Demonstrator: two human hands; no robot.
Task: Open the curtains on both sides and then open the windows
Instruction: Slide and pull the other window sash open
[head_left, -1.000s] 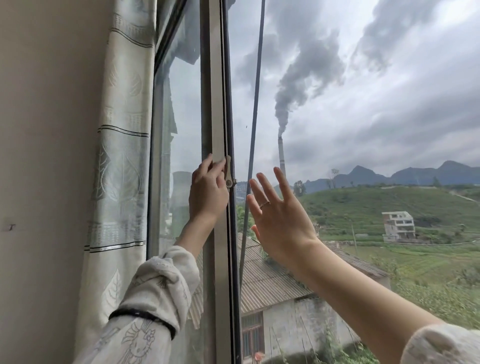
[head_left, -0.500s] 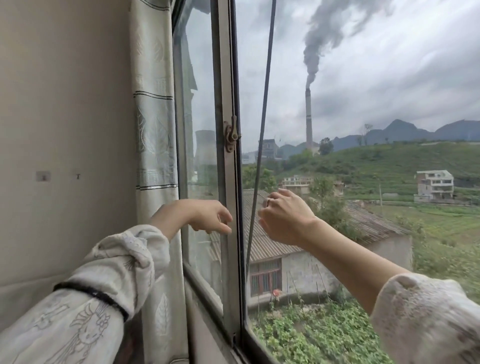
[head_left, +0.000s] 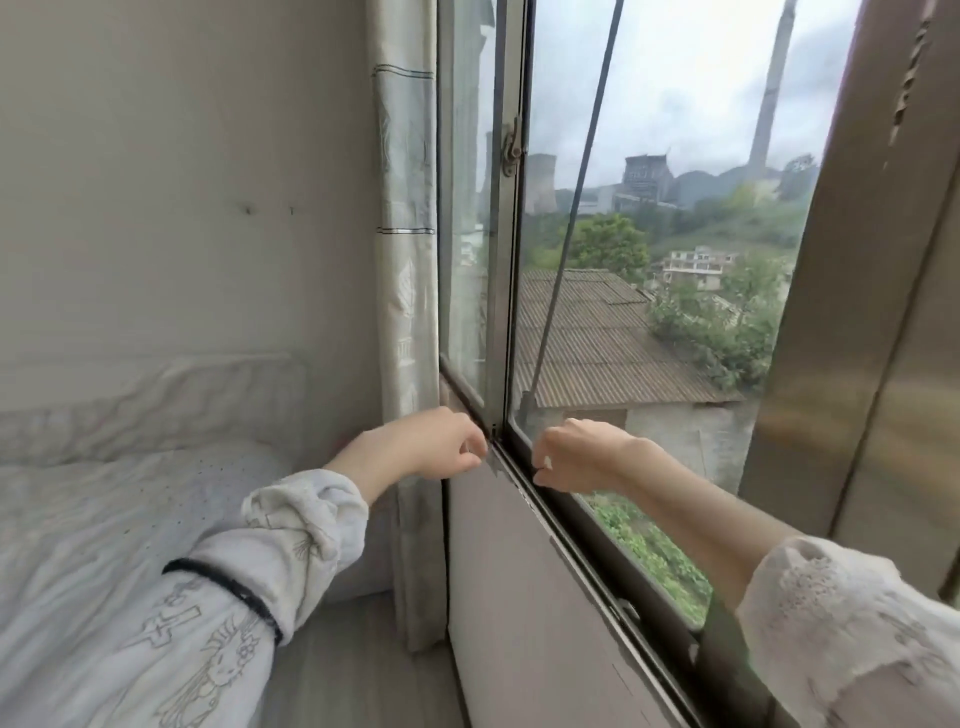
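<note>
The pale patterned curtain (head_left: 406, 249) hangs bunched against the left wall, beside the window. A metal-framed window sash (head_left: 506, 270) with a small latch (head_left: 513, 150) stands at the left end of the opening, its glass overlapping another pane. My left hand (head_left: 431, 448) is low by the sash's bottom corner, fingers curled with nothing in them. My right hand (head_left: 574, 457) hovers over the bottom track (head_left: 571, 551), also curled and holding nothing. To the right the outdoor view is wide and clear, bounded by a brown frame (head_left: 857, 322).
A bed with white bedding (head_left: 104, 499) lies against the wall at the left. A dark cable (head_left: 576, 208) runs diagonally outside the window. The grey sill ledge (head_left: 519, 597) slopes toward me below the track.
Both hands have dropped from the latch height down to the sill, and their fingers have curled in. My view has tilted down and left, bringing the bed into sight.
</note>
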